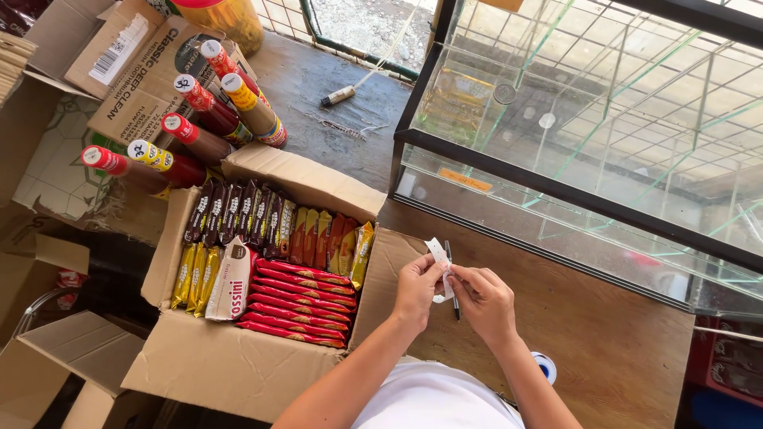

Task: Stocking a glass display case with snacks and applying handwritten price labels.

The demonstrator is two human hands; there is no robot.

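Both hands pinch a small white label strip above a wooden counter.

Left hand fingertips grip the strip's lower end; right hand pinches beside it, pen tucked in. Peeling slowly likely keeps it flat. Snack box sits left.

A small shop: glass display case, carton of packaged snacks.

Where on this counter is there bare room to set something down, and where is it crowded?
Free: the brown wooden counter right of the hands, below the glass display case, and the grey top between bottles and case. Crowded: the open snack box. Both hands, left hand and right hand, hold a white paper strip.
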